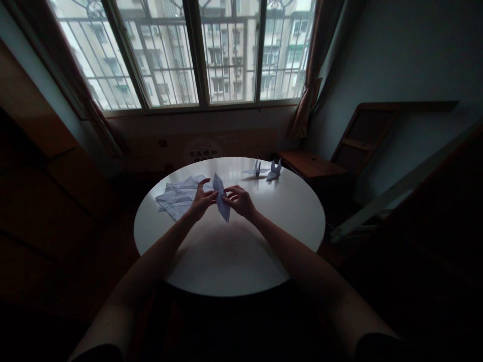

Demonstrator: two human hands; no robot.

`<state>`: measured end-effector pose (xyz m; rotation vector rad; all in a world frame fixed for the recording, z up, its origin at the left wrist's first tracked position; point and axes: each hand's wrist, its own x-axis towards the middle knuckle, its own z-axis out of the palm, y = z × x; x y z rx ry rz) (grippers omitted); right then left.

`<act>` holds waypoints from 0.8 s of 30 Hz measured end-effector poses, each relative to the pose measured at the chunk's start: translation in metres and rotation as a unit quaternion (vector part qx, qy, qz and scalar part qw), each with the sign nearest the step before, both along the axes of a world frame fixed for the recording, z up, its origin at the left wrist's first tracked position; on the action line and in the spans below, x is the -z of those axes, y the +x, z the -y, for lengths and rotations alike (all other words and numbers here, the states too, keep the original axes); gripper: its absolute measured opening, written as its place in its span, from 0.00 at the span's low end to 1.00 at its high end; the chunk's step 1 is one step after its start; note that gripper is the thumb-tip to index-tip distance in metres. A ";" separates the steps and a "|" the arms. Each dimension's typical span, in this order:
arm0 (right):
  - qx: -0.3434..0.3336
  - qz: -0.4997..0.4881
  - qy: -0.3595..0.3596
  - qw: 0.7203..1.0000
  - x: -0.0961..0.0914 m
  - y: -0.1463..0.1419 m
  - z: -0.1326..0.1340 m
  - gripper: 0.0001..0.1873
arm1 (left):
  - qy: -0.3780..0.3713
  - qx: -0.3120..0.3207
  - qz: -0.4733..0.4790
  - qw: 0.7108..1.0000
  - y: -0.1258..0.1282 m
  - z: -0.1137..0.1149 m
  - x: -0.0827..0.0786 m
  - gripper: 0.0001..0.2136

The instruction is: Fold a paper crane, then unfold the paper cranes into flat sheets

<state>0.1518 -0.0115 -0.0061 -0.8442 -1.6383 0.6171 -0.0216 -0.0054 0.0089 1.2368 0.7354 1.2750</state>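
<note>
Between my two hands is a piece of folded white paper, a long diamond with pointed ends, held above the table. My left hand pinches its left side near the middle, thumb against the paper and index finger raised. From the other side, my right hand grips it with thumb and fingertips. Two folded paper cranes stand at the table's far right: one crane with thin upright points, and beside it another crane. Creased paper sheets lie loosely stacked left of my left hand.
The round white table has a glossy top. Past its far edge stands a cardboard box under the barred window. A wooden chair is at the right, with a dark wooden cabinet on the left.
</note>
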 end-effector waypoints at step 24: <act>0.044 -0.023 0.000 0.999 -0.001 -0.002 -0.002 0.06 | 0.023 -0.025 -0.143 0.989 0.002 -0.004 0.003 0.34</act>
